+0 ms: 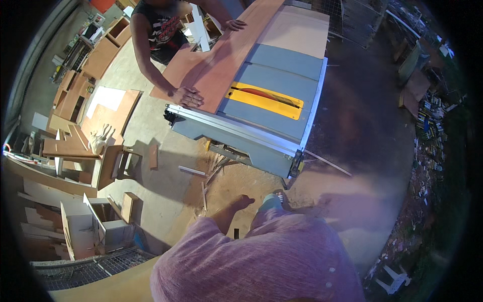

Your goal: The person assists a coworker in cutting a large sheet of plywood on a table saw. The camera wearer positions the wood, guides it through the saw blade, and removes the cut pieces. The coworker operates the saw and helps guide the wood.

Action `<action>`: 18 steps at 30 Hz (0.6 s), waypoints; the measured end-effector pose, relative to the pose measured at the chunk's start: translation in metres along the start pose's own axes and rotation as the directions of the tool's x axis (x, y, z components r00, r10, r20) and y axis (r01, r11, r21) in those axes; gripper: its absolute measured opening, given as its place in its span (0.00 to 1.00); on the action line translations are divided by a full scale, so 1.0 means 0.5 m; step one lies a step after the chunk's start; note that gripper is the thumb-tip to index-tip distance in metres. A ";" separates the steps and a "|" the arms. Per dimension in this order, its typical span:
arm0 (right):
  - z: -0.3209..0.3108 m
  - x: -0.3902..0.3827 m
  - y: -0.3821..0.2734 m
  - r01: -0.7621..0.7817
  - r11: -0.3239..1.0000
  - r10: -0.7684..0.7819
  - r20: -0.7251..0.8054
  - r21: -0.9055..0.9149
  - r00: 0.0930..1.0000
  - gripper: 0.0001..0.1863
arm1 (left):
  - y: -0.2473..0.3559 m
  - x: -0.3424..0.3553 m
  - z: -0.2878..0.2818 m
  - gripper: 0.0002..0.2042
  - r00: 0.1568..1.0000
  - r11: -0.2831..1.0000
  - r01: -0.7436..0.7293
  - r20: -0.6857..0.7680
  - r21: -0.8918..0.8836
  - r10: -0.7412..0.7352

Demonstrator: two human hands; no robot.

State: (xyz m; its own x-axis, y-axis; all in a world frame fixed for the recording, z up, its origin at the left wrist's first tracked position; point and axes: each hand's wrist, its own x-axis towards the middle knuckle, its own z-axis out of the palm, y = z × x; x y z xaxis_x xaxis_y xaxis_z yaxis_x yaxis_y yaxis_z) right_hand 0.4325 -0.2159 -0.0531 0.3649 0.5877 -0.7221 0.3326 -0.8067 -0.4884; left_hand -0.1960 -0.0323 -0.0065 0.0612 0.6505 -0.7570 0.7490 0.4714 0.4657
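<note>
Grey saw table [282, 75], long reddish-brown board [219, 65]

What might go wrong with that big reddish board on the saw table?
The board might shift or tip: one corner seems to reach past the saw table, and only the co-worker's hands are seen on it; the wearer's left hand hangs away from it.
A hand sliding toward the slotted yellow plate could perhaps get hurt.
Wood scraps and sawdust on the floor could make someone trip or slip.
</note>
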 end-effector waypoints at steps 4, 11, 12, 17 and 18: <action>-0.085 0.139 -0.103 0.066 0.995 -0.059 0.092 -0.075 0.994 0.18 | -0.044 0.016 0.067 0.20 0.991 0.994 -0.106 -0.079 0.029 0.109; -0.184 0.277 -0.401 0.316 0.891 -0.235 0.265 -0.325 0.935 0.23 | -0.047 -0.151 0.240 0.29 0.896 0.892 0.356 -0.168 -0.278 -0.410; -0.202 0.265 -0.490 0.317 0.893 -0.220 0.303 -0.319 0.927 0.23 | 0.013 -0.197 0.253 0.29 0.833 0.822 0.482 -0.133 -0.303 -0.537; -0.319 0.464 -0.587 0.483 0.744 -0.351 0.344 -0.463 0.871 0.23 | 0.252 -0.281 0.392 0.28 0.782 0.746 0.596 0.007 -0.296 -0.623; -0.336 0.501 -0.616 0.524 0.699 -0.401 0.341 -0.486 0.850 0.23 | 0.329 -0.308 0.399 0.28 0.808 0.768 0.565 0.015 -0.300 -0.589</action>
State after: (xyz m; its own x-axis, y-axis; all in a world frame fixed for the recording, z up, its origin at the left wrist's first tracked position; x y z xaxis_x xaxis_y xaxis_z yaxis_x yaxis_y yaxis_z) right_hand 0.5675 0.1899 -0.0012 -0.1192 0.8021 -0.5852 0.8468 -0.2256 -0.4818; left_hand 0.0496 -0.1738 0.0953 -0.3814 0.2390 -0.8930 0.4119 0.9088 0.0674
